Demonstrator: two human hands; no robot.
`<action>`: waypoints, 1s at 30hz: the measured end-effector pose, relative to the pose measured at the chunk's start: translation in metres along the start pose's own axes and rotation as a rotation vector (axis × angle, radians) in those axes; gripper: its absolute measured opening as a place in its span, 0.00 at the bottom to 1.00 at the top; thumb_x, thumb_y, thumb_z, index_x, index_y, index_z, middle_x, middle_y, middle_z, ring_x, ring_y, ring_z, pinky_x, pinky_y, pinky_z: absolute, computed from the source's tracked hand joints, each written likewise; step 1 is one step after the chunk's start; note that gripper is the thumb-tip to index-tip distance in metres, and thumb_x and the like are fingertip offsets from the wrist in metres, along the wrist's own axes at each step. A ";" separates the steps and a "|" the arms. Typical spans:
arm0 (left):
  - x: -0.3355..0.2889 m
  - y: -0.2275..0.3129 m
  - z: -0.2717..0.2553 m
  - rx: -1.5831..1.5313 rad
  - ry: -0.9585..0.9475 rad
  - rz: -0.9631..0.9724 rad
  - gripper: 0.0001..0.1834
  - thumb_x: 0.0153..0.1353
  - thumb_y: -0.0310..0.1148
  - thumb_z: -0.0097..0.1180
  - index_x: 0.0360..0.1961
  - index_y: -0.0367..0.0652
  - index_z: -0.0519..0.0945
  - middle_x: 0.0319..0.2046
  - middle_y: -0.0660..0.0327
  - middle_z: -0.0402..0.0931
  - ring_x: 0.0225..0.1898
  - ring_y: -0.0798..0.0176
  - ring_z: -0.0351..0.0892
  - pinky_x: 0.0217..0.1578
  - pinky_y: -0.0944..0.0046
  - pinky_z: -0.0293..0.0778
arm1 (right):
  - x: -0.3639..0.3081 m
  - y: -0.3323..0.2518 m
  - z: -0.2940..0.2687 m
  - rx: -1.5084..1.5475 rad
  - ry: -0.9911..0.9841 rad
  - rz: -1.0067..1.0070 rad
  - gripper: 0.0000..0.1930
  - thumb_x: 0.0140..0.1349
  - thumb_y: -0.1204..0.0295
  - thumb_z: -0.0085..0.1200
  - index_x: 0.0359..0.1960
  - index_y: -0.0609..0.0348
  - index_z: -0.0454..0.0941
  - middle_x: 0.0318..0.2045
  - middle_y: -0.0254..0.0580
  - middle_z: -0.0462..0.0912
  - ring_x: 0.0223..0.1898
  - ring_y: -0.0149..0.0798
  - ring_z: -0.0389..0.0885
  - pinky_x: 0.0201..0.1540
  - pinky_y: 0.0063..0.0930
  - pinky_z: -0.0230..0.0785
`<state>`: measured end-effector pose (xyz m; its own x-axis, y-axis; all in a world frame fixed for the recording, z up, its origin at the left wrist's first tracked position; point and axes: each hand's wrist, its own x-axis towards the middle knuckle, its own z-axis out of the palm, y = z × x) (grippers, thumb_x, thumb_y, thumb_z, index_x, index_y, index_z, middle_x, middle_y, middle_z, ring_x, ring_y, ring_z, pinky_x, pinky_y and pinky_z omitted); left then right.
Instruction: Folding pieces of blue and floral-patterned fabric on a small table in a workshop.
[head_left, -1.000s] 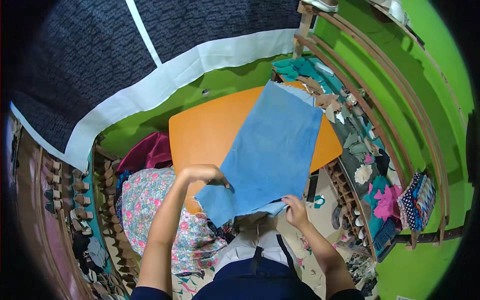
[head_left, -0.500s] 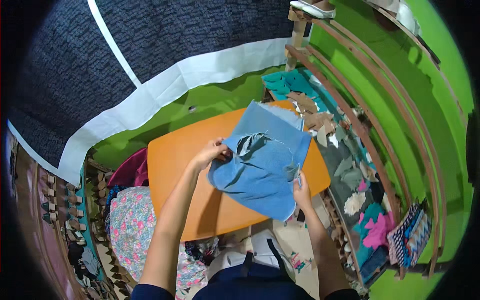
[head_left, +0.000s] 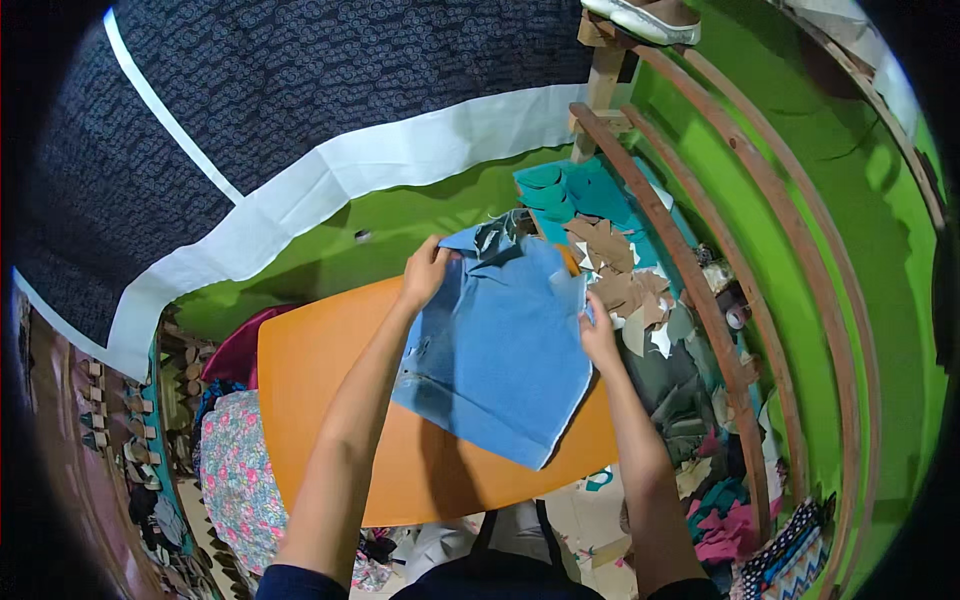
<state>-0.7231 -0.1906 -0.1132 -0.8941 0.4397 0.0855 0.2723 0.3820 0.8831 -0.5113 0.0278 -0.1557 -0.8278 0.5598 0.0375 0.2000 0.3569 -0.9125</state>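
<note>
A piece of light blue denim fabric with frayed edges and a ragged torn hole near its far edge hangs between my hands, over an orange table. My left hand is closed on its upper left corner. My right hand pinches the right edge, with the thumb on top. The lower part of the denim spreads down toward the near side of the table; a small worn spot shows at its left edge.
Wooden rack rails curve along the green wall at right, above a shelf of teal, brown and grey scraps. Flowered fabric lies left of the table. A dark patterned curtain with a white border hangs behind.
The denim's torn part has moved up and away, and more of its smooth lower area now shows. Both hands have shifted farther from me with it.
</note>
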 end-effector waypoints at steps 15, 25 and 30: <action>-0.165 0.013 0.073 0.651 -0.163 0.338 0.25 0.54 0.39 0.49 0.53 0.42 0.64 0.53 0.51 0.60 0.57 0.50 0.57 0.55 0.46 0.52 | -0.019 0.012 0.037 -0.886 -0.269 -0.445 0.22 0.58 0.63 0.43 0.55 0.44 0.63 0.57 0.48 0.60 0.60 0.49 0.55 0.58 0.58 0.40; -0.079 -0.057 -0.009 0.641 0.186 -0.268 0.18 0.57 0.42 0.45 0.38 0.38 0.74 0.37 0.48 0.74 0.39 0.47 0.73 0.39 0.54 0.68 | 0.020 0.040 0.026 -0.938 0.262 0.008 0.25 0.57 0.63 0.44 0.54 0.61 0.60 0.51 0.56 0.62 0.55 0.54 0.58 0.56 0.51 0.46; -0.089 -0.073 -0.014 0.676 -0.090 -0.433 0.19 0.59 0.46 0.42 0.30 0.41 0.77 0.29 0.48 0.76 0.34 0.45 0.75 0.34 0.51 0.70 | 0.020 0.050 0.031 -0.632 0.130 0.257 0.22 0.57 0.65 0.44 0.52 0.63 0.61 0.49 0.56 0.63 0.50 0.55 0.62 0.51 0.41 0.58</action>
<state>-0.6683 -0.2686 -0.1786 -0.9452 0.1928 -0.2637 0.0900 0.9297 0.3571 -0.5337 0.0341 -0.2133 -0.6513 0.7562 -0.0634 0.6810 0.5456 -0.4884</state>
